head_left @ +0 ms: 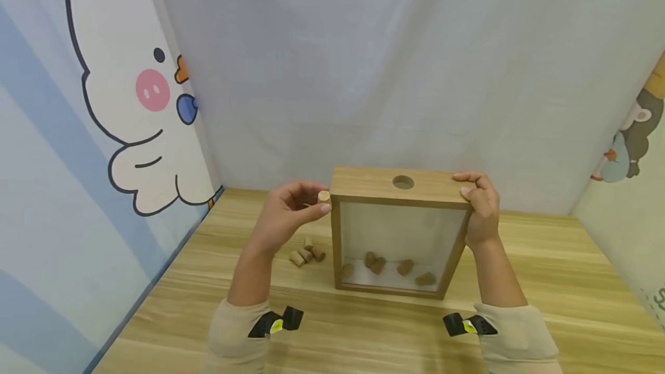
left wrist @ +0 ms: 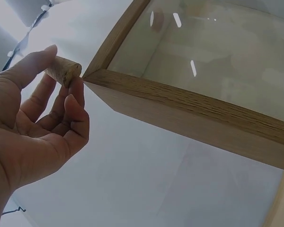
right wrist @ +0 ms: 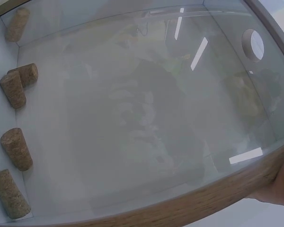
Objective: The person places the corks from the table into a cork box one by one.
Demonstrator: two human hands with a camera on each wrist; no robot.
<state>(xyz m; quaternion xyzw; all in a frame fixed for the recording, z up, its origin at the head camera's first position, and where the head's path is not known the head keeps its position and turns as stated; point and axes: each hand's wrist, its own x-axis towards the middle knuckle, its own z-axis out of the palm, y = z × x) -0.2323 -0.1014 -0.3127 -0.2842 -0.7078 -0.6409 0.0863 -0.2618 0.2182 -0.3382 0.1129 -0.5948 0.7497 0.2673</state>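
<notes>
My left hand (head_left: 286, 212) pinches a cork (head_left: 324, 196) between thumb and fingers, beside the upper left corner of a wooden box (head_left: 374, 184) with a clear front. In the left wrist view the cork (left wrist: 64, 71) lies near that box corner (left wrist: 97, 75). The box stands upright, and a round hole (head_left: 403, 182) opens in its top. My right hand (head_left: 482, 206) grips the box's upper right corner, thumb and fingers on the top edge. Several corks (right wrist: 16, 149) lie inside on the box's floor, seen through the front pane.
A small group of loose corks (head_left: 307, 251) lies on the wooden table (head_left: 208, 305) left of the box. Behind the table hangs a pale curtain (head_left: 389, 74). A wall with a cartoon duck (head_left: 114, 74) borders the left side, and another printed wall (head_left: 623, 189) the right.
</notes>
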